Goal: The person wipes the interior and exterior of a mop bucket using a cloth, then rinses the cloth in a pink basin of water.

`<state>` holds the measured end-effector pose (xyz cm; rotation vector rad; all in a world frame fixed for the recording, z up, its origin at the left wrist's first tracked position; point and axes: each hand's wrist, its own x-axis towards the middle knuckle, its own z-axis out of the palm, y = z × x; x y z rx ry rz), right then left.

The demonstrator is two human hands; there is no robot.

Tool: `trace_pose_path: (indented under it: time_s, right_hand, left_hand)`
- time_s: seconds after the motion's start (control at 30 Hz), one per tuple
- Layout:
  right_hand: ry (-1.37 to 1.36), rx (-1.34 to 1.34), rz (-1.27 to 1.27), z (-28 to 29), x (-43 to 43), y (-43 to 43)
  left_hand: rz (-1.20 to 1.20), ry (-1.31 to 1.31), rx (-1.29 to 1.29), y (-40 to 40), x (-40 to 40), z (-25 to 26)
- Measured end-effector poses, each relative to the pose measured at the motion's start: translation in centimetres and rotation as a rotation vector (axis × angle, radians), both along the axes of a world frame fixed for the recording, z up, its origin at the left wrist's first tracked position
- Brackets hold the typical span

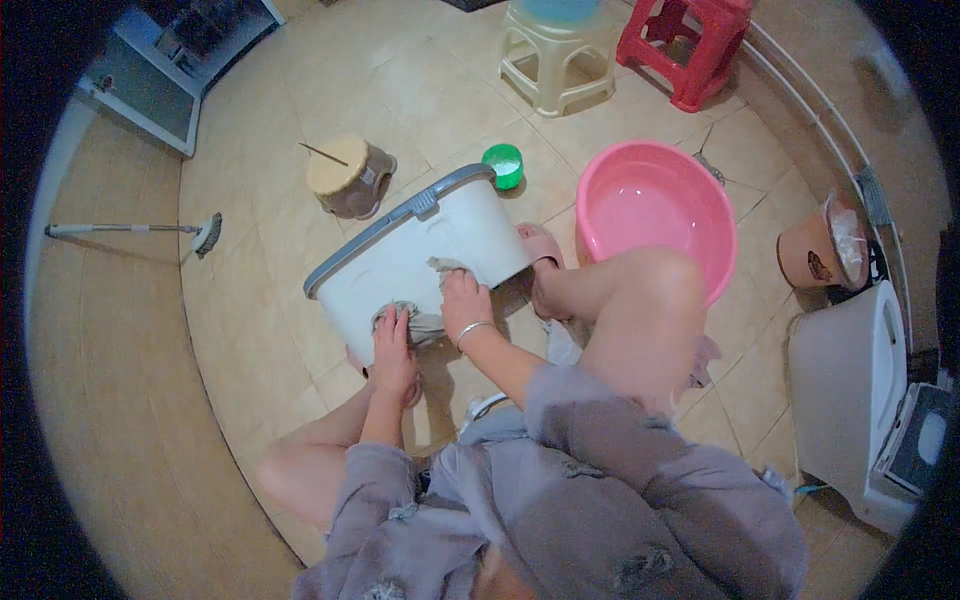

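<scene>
A white plastic bin (375,274) with a grey rim lies on its side on the tiled floor before me, between my feet. Against its near side, my left hand (393,346) presses a greyish cloth (427,328) with the fingers spread over it. My right hand (465,304), with a silver bracelet at the wrist, grips another bunched part of cloth (448,264) on the bin's side. Whether both parts belong to one cloth I cannot tell.
Beyond the bin stand a small green tub (504,166) with white contents and a brown stool (349,176) with a thin stick on top. A pink basin (652,202) sits by my right knee. Farther off are a cream stool (559,64), a red stool (690,49) and a brush (204,234).
</scene>
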<state>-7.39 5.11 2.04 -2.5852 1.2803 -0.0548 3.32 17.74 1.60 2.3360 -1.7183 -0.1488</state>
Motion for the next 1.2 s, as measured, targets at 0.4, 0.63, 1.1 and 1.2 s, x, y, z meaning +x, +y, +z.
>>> trace_pose_path:
  time_s: [0.4, 0.63, 1.1, 1.2]
  right_hand:
    - [0.003, 0.135, -0.396, -1.7, -5.2, -4.1]
    - [0.195, 0.068, 0.142, -0.9, -4.4, -0.5]
    - [-0.199, 0.015, -0.349, -2.1, -1.2, -7.9]
    - [-0.23, -0.028, -0.039, -1.9, -0.2, -4.5]
  left_hand:
    - [-0.153, 0.033, 0.042, -7.0, -5.6, 0.0]
    - [-0.114, -0.049, 0.131, -6.8, -5.8, -1.1]
    - [0.025, 0.048, -0.007, -7.3, -4.6, -0.3]
    - [0.135, -0.099, -0.018, -7.8, -3.7, -0.5]
